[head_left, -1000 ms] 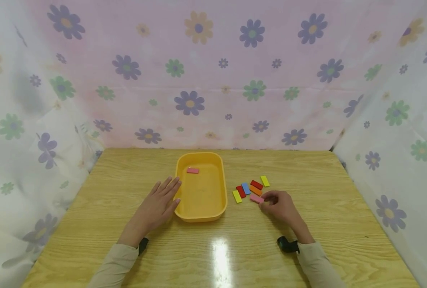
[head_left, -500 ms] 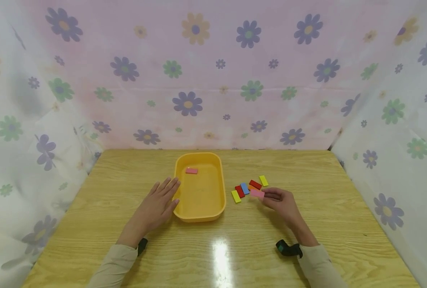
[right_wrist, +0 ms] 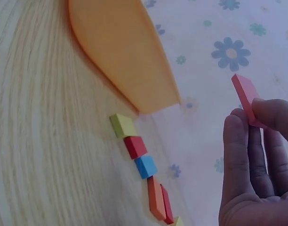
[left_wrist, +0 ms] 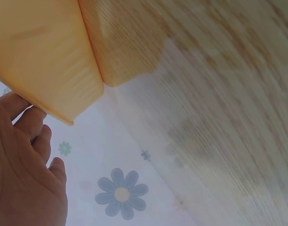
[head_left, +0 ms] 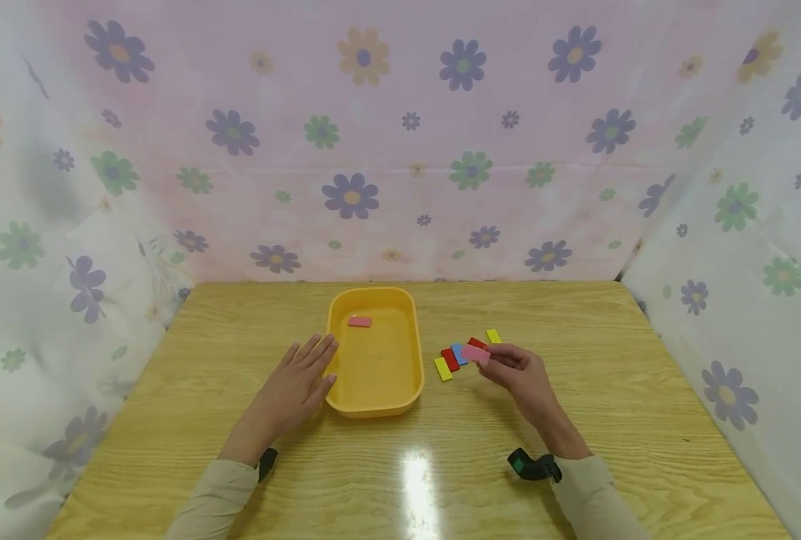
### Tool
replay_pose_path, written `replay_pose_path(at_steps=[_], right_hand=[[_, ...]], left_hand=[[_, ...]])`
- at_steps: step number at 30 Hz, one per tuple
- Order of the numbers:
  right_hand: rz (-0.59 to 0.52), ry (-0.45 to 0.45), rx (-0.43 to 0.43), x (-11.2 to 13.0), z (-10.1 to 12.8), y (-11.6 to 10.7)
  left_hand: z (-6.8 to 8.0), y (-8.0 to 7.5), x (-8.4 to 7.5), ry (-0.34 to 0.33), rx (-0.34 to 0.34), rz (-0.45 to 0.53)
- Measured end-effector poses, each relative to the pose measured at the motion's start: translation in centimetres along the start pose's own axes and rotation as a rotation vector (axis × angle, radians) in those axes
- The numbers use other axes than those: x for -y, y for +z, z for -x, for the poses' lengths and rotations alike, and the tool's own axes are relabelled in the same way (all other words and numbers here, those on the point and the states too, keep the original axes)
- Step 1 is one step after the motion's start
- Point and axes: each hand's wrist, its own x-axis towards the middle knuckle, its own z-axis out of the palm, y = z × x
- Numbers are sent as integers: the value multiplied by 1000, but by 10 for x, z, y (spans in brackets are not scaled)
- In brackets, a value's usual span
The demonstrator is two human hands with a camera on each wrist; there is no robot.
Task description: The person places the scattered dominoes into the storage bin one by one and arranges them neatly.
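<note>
Beige sleeves cover both forearms at the near edge of the glossy light wooden table, and a dark band sits on each wrist.

Near the middle of the table, the left hand lies flat on the wood, palm down, its fingers straight and slightly spread; it holds nothing. The fingertips rest against the left outer wall of the yellow-orange oval plastic tray. From the left wrist camera the fingers reach up beside the tray's rim, touching or nearly touching it.

Right of the tray, the right hand is raised a little above the table and pinches a flat pink rectangular block between thumb and fingertips. The right wrist camera shows the thumb lying over one end of the pink block and the other fingers curled up behind it, so most of the block sticks out free of the grip. It hangs over the loose pile, clear of the wood.

Just beneath and beyond the held piece lies a cluster of small flat coloured blocks: yellow, red, blue, orange and another red in a row, with a second yellow one at the far end. They sit between the tray and the right hand, apart from the tray's wall.

Farther back, inside the tray near its far end, a second pink rectangular block lies flat on the bottom. Floral cloth hangs behind the table's far edge and along both sides.
</note>
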Motion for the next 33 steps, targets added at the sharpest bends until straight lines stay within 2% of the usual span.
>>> replay_pose_path(at_steps=[5, 10, 17, 22, 33], right_hand=[[-2, 9, -19, 6, -1, 6], [-23, 20, -86, 11, 0, 12], [-129, 29, -186, 18, -1, 19], [-188, 55, -172, 19, -6, 27], [-154, 125, -133, 16, -26, 65]], left_hand=[[0, 1, 1, 3, -3, -2], [1, 2, 2, 4, -6, 0], [0, 1, 1, 5, -13, 0], [0, 0, 0, 9, -25, 2], [1, 1, 1, -1, -18, 10]])
